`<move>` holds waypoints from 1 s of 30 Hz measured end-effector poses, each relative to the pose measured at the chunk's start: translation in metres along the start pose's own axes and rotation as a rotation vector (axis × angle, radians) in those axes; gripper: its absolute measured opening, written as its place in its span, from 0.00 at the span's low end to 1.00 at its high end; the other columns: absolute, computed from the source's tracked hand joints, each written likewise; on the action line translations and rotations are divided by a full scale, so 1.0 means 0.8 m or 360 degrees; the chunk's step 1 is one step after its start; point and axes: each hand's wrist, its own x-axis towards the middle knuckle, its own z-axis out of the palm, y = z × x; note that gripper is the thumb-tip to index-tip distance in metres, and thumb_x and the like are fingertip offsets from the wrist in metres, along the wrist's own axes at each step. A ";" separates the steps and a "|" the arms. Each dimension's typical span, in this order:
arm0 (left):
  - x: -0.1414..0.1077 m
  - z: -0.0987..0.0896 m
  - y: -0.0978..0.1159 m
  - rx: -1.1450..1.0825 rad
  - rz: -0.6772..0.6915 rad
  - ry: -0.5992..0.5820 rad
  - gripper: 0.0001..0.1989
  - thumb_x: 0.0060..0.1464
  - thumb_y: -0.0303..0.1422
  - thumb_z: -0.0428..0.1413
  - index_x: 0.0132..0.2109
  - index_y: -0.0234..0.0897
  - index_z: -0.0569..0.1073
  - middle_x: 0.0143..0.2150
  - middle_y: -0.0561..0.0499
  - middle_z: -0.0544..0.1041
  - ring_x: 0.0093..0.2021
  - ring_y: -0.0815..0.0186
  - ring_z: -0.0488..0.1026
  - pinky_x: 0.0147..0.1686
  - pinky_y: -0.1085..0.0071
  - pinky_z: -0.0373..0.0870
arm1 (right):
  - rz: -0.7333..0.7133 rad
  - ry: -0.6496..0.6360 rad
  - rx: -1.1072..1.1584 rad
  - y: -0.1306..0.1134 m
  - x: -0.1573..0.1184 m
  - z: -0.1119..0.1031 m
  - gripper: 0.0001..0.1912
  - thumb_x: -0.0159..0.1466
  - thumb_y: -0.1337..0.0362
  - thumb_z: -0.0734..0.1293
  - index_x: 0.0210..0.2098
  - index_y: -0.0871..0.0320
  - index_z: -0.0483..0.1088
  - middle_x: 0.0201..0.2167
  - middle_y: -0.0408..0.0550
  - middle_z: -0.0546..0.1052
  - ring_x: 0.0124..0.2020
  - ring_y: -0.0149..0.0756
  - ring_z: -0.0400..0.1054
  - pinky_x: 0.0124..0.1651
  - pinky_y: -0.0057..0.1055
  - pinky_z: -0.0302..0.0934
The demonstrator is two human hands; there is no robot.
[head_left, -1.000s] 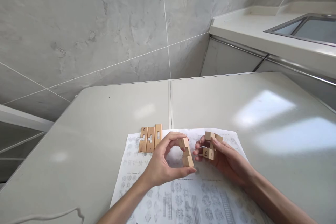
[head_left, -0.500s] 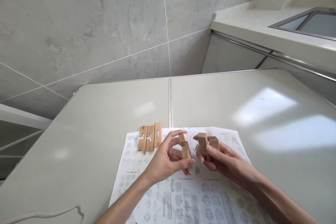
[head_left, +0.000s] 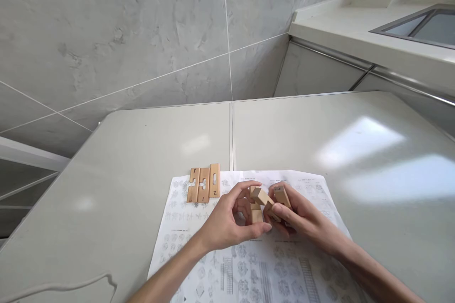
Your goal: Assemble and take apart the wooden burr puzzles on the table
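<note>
My left hand grips a notched wooden puzzle block upright between thumb and fingertips. My right hand is closed around notched wooden puzzle pieces, one with a dark mark on its end. A tilted piece reaches from the right hand to the notch of the left block; whether it sits inside the notch I cannot tell. Fingers hide parts of the held pieces. Beyond the left hand, several flat wooden slotted pieces with handwritten numbers lie side by side on the printed paper sheet.
The paper, covered with small diagrams, lies on a pale glossy table with a centre seam. A white cable crosses the lower left. Behind are a grey tiled wall and a white counter at the right.
My hands have come together. The right hand has moved left and tilted one of its pieces against the block in the left hand. The flat pieces have stayed in place.
</note>
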 end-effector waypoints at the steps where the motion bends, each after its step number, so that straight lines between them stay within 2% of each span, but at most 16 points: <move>1: 0.000 0.000 0.000 0.0008 0.0005 -0.0009 0.35 0.57 0.39 0.71 0.67 0.48 0.66 0.44 0.48 0.82 0.42 0.60 0.81 0.44 0.62 0.77 | -0.0002 0.0026 -0.0037 0.001 0.000 0.000 0.22 0.76 0.43 0.65 0.37 0.53 0.62 0.26 0.39 0.67 0.26 0.32 0.59 0.31 0.31 0.55; 5: 0.000 -0.001 0.000 0.0043 -0.0001 -0.0023 0.37 0.56 0.40 0.71 0.69 0.48 0.66 0.37 0.53 0.80 0.35 0.64 0.77 0.39 0.65 0.75 | -0.0013 0.0035 -0.0079 0.008 0.000 -0.002 0.25 0.74 0.42 0.67 0.32 0.53 0.58 0.27 0.39 0.63 0.27 0.32 0.58 0.31 0.31 0.54; 8: 0.000 0.000 -0.001 0.0065 -0.0018 -0.0023 0.39 0.54 0.40 0.72 0.69 0.48 0.67 0.34 0.55 0.76 0.32 0.66 0.74 0.36 0.66 0.74 | 0.0021 -0.0023 -0.0072 0.012 0.000 -0.004 0.25 0.73 0.42 0.68 0.32 0.53 0.58 0.26 0.39 0.63 0.26 0.32 0.57 0.30 0.31 0.52; 11: -0.001 0.001 -0.002 0.0060 -0.0024 -0.0035 0.39 0.54 0.39 0.72 0.69 0.49 0.68 0.36 0.54 0.78 0.34 0.65 0.76 0.36 0.66 0.74 | 0.0054 -0.0125 -0.0038 0.013 0.000 -0.004 0.25 0.75 0.41 0.65 0.33 0.53 0.60 0.26 0.40 0.66 0.26 0.31 0.57 0.30 0.31 0.51; 15: -0.002 0.001 -0.003 -0.0110 -0.0015 -0.0153 0.39 0.55 0.37 0.72 0.70 0.49 0.66 0.42 0.50 0.80 0.40 0.62 0.80 0.40 0.65 0.75 | 0.0014 -0.0268 0.0056 0.010 0.001 -0.003 0.25 0.76 0.41 0.63 0.33 0.54 0.61 0.26 0.40 0.66 0.26 0.30 0.55 0.31 0.31 0.51; 21: -0.003 0.000 -0.006 -0.0160 -0.0041 -0.0160 0.42 0.51 0.36 0.74 0.67 0.46 0.64 0.45 0.48 0.80 0.40 0.62 0.80 0.36 0.68 0.72 | -0.0002 -0.0368 0.0114 0.011 0.004 -0.002 0.26 0.75 0.40 0.64 0.33 0.55 0.63 0.25 0.41 0.66 0.26 0.31 0.56 0.32 0.31 0.51; 25: -0.003 0.000 -0.008 -0.0139 -0.0040 -0.0134 0.37 0.48 0.37 0.76 0.60 0.43 0.67 0.41 0.51 0.79 0.34 0.67 0.76 0.31 0.72 0.66 | 0.0029 -0.0349 0.0114 0.009 0.004 -0.003 0.26 0.74 0.41 0.66 0.32 0.54 0.61 0.25 0.41 0.67 0.26 0.31 0.56 0.32 0.31 0.51; 28: -0.002 -0.001 -0.007 -0.0067 -0.0056 -0.0145 0.37 0.47 0.37 0.76 0.60 0.44 0.69 0.38 0.54 0.77 0.30 0.70 0.71 0.28 0.74 0.63 | 0.0085 -0.0352 0.0143 0.007 0.003 -0.004 0.26 0.73 0.41 0.68 0.32 0.54 0.60 0.24 0.40 0.67 0.25 0.30 0.54 0.30 0.30 0.49; 30: -0.002 -0.001 -0.006 -0.0068 -0.0062 -0.0180 0.37 0.48 0.37 0.75 0.61 0.44 0.69 0.38 0.54 0.77 0.33 0.69 0.73 0.30 0.73 0.65 | 0.0108 -0.0372 0.0170 0.008 0.003 -0.004 0.25 0.73 0.42 0.68 0.33 0.54 0.60 0.23 0.39 0.67 0.24 0.29 0.54 0.29 0.30 0.49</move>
